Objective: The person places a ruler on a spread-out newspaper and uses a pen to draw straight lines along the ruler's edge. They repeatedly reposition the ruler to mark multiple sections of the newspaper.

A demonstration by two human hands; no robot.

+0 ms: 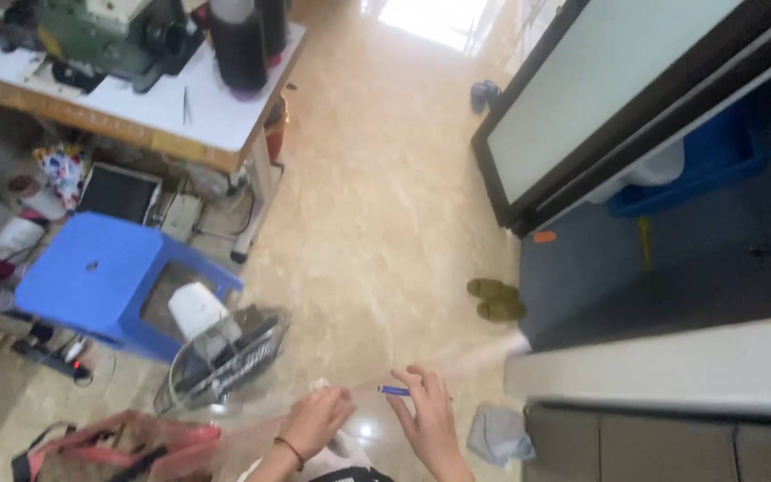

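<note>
Both my hands are low in the head view, over the tiled floor. My right hand holds a small blue pen between thumb and fingers, its tip pointing left. My left hand, with a dark band on the wrist, is curled around something small and white that I cannot make out. A sheet of clear plastic film stretches between and left of the hands. A grey cloth lies on the floor just right of my right hand.
A small floor fan lies beside a blue plastic stool at left. A pink bag sits bottom left. A worktable with a sewing machine is top left. Green slippers lie by a dark platform; a blue bin is at right.
</note>
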